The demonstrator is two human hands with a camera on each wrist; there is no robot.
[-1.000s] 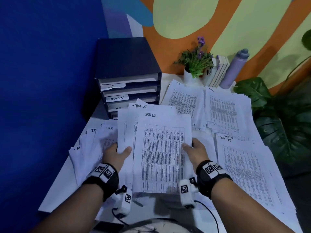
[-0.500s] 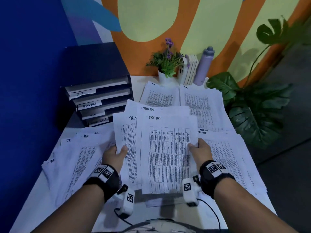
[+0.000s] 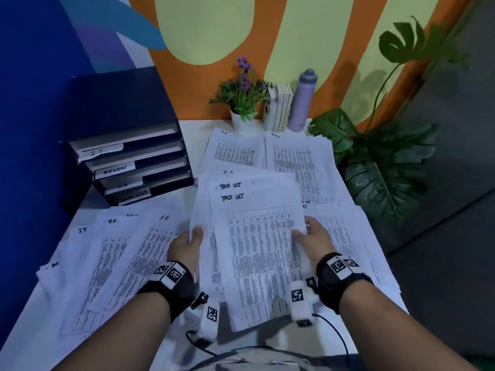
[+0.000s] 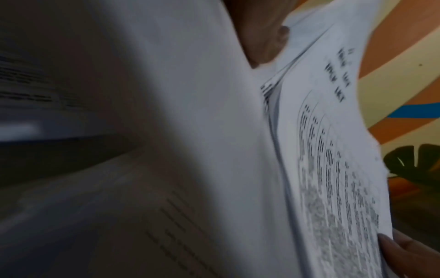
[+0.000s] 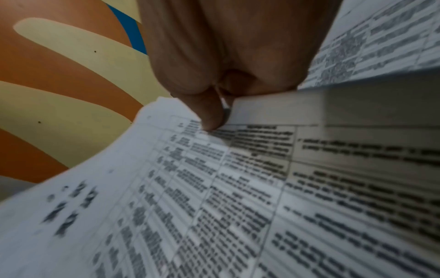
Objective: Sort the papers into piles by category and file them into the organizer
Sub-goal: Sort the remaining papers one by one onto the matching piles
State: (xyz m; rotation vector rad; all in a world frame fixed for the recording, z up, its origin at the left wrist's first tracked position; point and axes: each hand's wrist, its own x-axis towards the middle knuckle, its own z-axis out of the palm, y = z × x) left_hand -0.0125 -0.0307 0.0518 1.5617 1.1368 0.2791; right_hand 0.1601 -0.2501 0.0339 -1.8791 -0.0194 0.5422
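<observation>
Paper-strewn table [image 3: 192,129] | both hands' grip pinches task-list stack [image 3: 257,253] side edges: left hand [image 3: 184,247], right hand [image 3: 314,241]

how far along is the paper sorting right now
Sorting looks partly done: labelled piles lie on the table, such as an H.R pile. In hand: the left hand and right hand grip a task list stack. Left: the organizer trays look unfilled, and mixed IT and H.R sheets remain.

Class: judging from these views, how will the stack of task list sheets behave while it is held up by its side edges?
The task list sheets probably flop: they curve between left hand and right hand. Offset edges suggest they may slide apart.
</observation>
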